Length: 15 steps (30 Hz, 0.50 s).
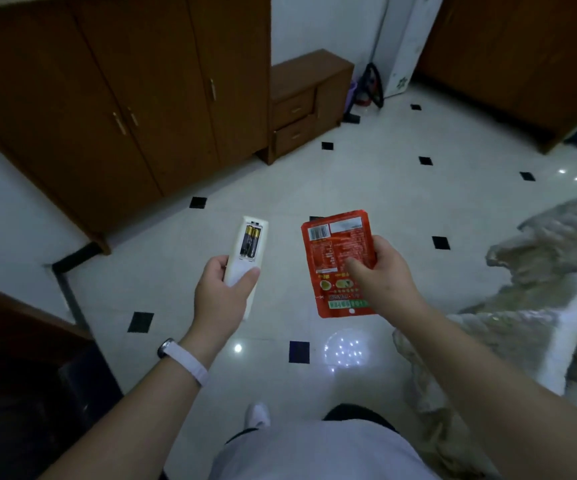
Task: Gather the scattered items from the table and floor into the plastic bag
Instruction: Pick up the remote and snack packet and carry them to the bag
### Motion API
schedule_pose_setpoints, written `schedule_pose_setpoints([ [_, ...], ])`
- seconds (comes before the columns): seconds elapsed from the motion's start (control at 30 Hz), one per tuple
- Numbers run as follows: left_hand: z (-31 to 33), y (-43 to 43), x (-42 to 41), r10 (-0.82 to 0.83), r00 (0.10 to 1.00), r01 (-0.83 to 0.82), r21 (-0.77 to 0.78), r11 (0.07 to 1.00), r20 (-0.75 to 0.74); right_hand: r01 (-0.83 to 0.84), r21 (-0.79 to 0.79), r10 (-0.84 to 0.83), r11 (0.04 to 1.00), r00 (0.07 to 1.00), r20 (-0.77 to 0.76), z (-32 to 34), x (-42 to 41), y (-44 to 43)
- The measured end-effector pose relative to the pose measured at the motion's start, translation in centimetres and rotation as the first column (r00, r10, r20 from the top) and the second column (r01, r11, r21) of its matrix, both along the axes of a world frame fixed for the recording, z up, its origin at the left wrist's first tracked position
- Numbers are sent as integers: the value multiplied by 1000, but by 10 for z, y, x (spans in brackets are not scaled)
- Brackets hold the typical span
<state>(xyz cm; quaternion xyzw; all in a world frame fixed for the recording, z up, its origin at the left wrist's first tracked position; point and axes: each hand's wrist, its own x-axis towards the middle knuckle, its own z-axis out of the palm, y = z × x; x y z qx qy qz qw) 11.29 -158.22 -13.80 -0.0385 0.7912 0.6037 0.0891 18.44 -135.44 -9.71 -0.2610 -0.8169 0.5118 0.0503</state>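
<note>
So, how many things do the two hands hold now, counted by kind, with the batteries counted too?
white remote, held in the left hand: 1
batteries, in the remote's open back: 2
red packet, held in the right hand: 1
Total: 4
</note>
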Motion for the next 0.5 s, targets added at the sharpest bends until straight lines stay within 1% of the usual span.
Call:
schedule_pose_setpoints([
  [0.13,-11,19,-43,-69,998,69,-1,998,16,68,47,-70,997,997,37,-2,-20,22],
  [0.3,-23,67,-92,-125,990,126,-16,992,60,187,69,-189,980,982,22,-6,-57,69],
  [0.5,-13,169,-165,-246,969,247,-44,968,25,272,-22,-273,962,962,-18,-25,-118,145],
])
